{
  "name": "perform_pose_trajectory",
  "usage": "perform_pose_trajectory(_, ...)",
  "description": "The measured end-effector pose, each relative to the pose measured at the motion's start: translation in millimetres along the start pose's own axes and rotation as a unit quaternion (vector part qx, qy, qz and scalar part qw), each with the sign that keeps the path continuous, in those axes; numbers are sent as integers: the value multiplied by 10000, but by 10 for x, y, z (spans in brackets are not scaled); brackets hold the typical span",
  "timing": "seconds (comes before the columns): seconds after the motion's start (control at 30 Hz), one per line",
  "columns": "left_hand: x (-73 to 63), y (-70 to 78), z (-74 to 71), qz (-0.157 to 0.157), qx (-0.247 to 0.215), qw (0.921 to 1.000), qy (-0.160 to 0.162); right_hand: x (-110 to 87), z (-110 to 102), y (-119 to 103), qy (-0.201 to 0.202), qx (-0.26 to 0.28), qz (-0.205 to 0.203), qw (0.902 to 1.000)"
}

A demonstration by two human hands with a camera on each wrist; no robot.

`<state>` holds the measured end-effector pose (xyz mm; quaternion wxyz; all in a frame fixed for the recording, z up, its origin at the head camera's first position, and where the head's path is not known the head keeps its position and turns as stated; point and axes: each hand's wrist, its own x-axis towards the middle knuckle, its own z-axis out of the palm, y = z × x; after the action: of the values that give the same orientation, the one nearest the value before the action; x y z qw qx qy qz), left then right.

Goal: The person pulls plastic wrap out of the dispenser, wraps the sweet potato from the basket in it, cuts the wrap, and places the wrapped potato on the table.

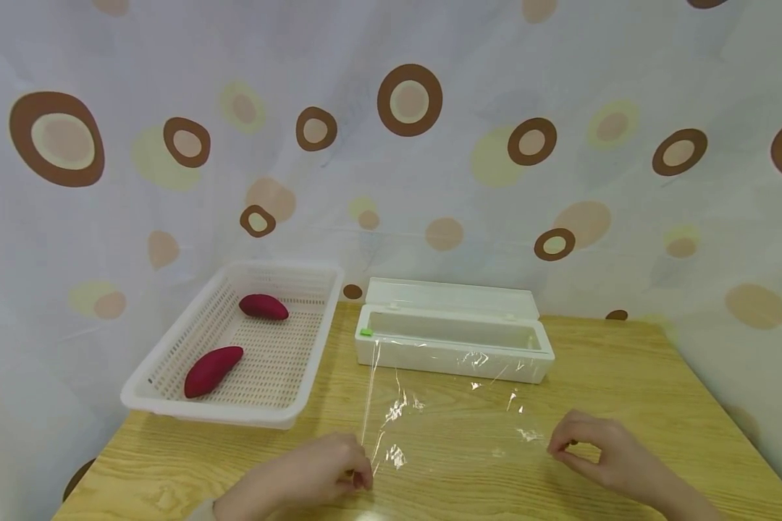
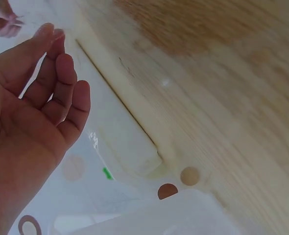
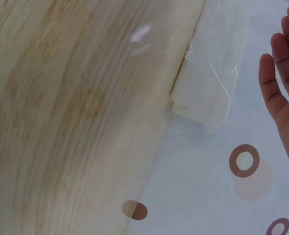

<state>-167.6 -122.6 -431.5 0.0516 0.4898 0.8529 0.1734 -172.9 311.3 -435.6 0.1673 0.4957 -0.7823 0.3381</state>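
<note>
A sheet of clear plastic wrap (image 1: 456, 412) stretches from a white dispenser box (image 1: 456, 363) toward me over the table. My left hand (image 1: 313, 467) pinches its near left corner between thumb and forefinger. At the right corner my right hand (image 1: 606, 456) pinches the film the same way. The box stands with its lid (image 1: 452, 297) raised at the back, and a small green cutter tab (image 1: 366, 332) sits at the left end of its front edge. In the left wrist view, the thumb and forefinger of the left hand (image 2: 36, 98) meet at the tips.
To the left stands a white perforated basket (image 1: 306, 383) with two dark red sweet potatoes in it, one at the back (image 1: 263, 307) and one nearer me (image 1: 212, 372). The wooden table (image 1: 652, 391) ends against a patterned curtain (image 1: 469, 188) behind and at the sides.
</note>
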Motion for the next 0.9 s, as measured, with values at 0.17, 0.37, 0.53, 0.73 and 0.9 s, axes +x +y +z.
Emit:
perform_pose_trajectory(0.17,-24,-17,17,-327,-338,9987,-186,-29,12,-23,-287,-85,321,9990)
perform_pose_trajectory(0.37,-66,-29,10,-373,-415,9981,-249,-51,-2,-48,-509,58,391,9979)
perform_pose_trajectory(0.53,-120,-21,-56,-453,-444,9977,-235,-65,20,-49,-638,171,388,9971)
perform_pose_trajectory(0.73,-181,40,-312,-761,-599,9953,60,-56,46,-79,-697,103,437,9966)
perform_pose_trajectory(0.9,-224,50,-578,-903,-315,9936,607,-50,29,-75,-739,235,337,9964)
